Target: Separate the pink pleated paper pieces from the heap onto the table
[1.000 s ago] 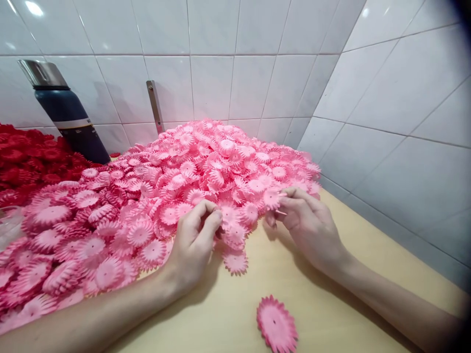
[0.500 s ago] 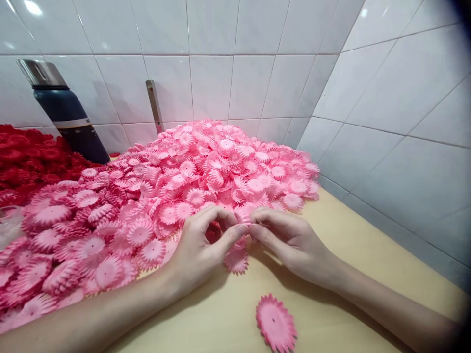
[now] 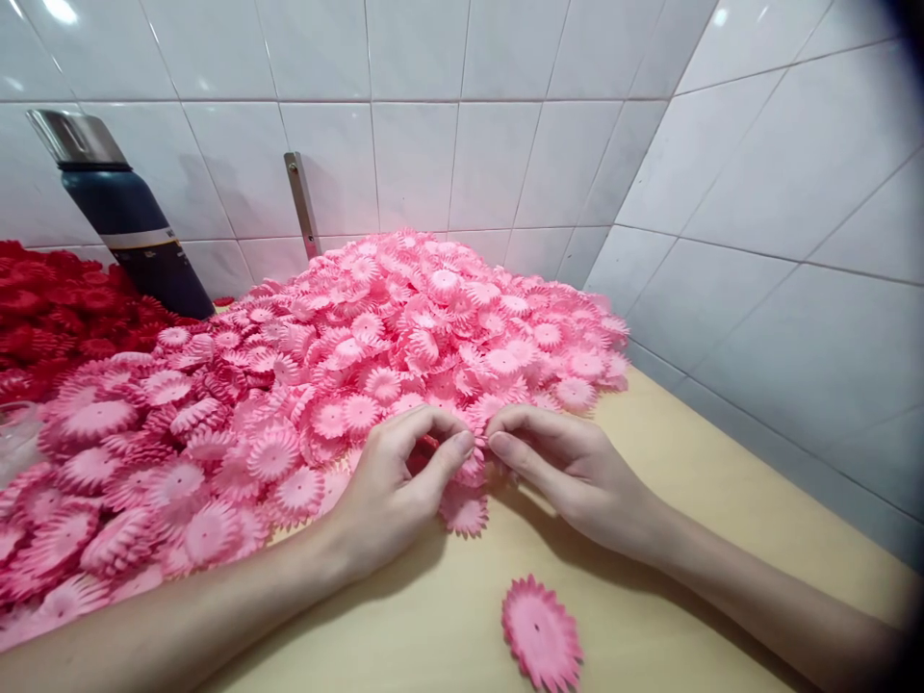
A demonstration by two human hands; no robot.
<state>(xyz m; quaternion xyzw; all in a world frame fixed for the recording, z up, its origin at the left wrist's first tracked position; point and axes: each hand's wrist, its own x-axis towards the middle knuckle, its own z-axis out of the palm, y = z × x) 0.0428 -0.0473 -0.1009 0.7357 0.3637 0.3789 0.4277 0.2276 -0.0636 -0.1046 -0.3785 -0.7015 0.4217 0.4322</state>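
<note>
Head view: between left hand (image 3: 402, 469) and right hand (image 3: 574, 470), a pink petal disc (image 3: 479, 443) is apparently pinched; tearing could be caused by uneven tugging.

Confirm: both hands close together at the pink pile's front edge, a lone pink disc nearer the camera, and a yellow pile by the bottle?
No: by the bottle is a red pile, not yellow; the head view shows it. The rest holds: left hand and right hand close together at the pink pile, lone pink disc nearer the camera.
</note>
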